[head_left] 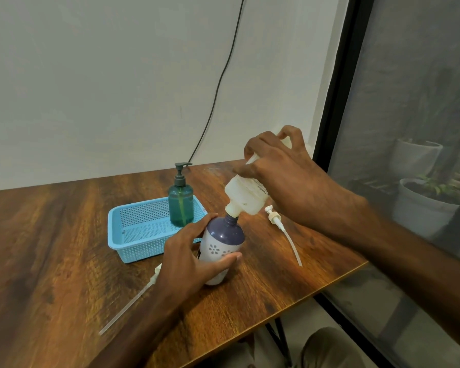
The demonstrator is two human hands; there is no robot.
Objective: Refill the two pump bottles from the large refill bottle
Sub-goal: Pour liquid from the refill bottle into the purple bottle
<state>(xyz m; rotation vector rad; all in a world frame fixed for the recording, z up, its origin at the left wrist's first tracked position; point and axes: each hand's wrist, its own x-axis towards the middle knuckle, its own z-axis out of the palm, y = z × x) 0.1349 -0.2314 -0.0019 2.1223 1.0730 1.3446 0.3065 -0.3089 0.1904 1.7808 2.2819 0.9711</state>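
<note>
Both hands grip bottles in the head view. Left hand [194, 258] wraps round the body of the purple-and-white bottle [223, 240], thumb across its front and fingers curled at its shoulder. That bottle stands on the wooden table [51, 235] near the front edge, its neck open and without a pump. Right hand [284, 173] clasps the large refill bottle [246, 195] from above, fingers curled over its upper side, and holds it tipped steeply with its mouth down. The refill bottle's white neck meets the open neck of the purple-and-white bottle; whether liquid flows cannot be told.

Just behind and to the left sits a blue basket [133, 229]. A teal pump bottle [181, 205] stands upright in its far right corner, dark pump head on. One white pump with tube [282, 229] lies on the table right of the held bottle, under the right wrist. A second pump with tube [133, 301] lies left of the left wrist, its head partly hidden behind the wrist. A black cable [218, 83] hangs down the wall behind the table.
</note>
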